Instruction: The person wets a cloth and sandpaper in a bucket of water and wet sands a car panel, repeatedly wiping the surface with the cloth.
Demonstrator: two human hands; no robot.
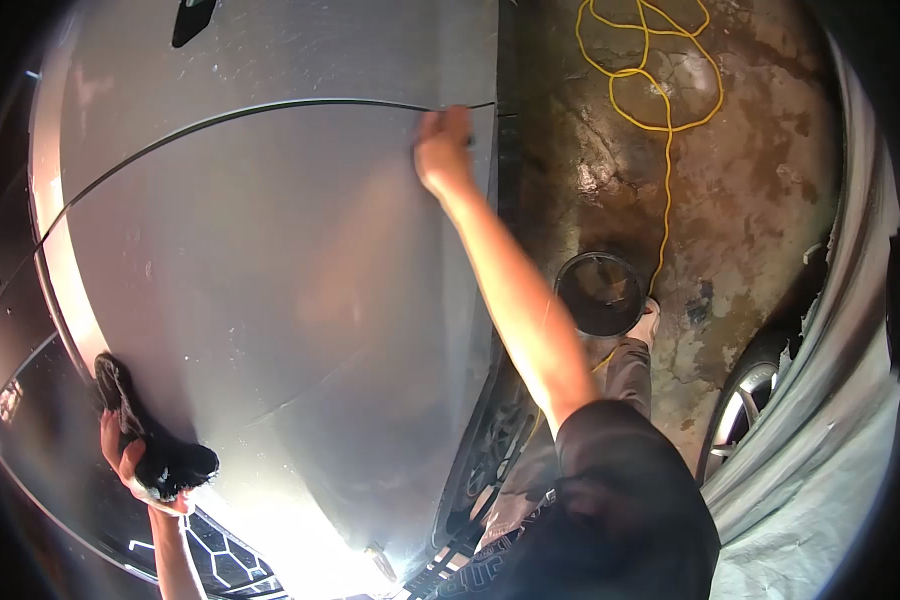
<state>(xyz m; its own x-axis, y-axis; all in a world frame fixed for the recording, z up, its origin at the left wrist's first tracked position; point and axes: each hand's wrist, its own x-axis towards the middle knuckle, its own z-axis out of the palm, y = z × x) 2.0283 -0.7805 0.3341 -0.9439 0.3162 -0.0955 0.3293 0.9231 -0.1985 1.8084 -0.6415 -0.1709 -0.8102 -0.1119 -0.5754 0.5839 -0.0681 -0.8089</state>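
Note:
A grey car body panel [270, 250] with a curved seam across its top fills the middle of the head view. At the lower left, my left hand [130, 455] is closed around a black cloth [175, 465] resting against the panel's edge by the dark glass. My right arm stretches up across the panel. At its end, my right hand [443, 150] is at the seam near the panel's right-hand edge, slightly blurred, with its fingers curled in. Whatever those fingers hold, if anything, is hidden.
A black bucket [600, 294] stands on the stained floor beside my shoe [646, 322]. A yellow cord [667, 200] runs down from loose coils. Grey sheeting [820, 450] and a wheel [745, 415] are at the right. A dark door handle [192, 20] shows at the top.

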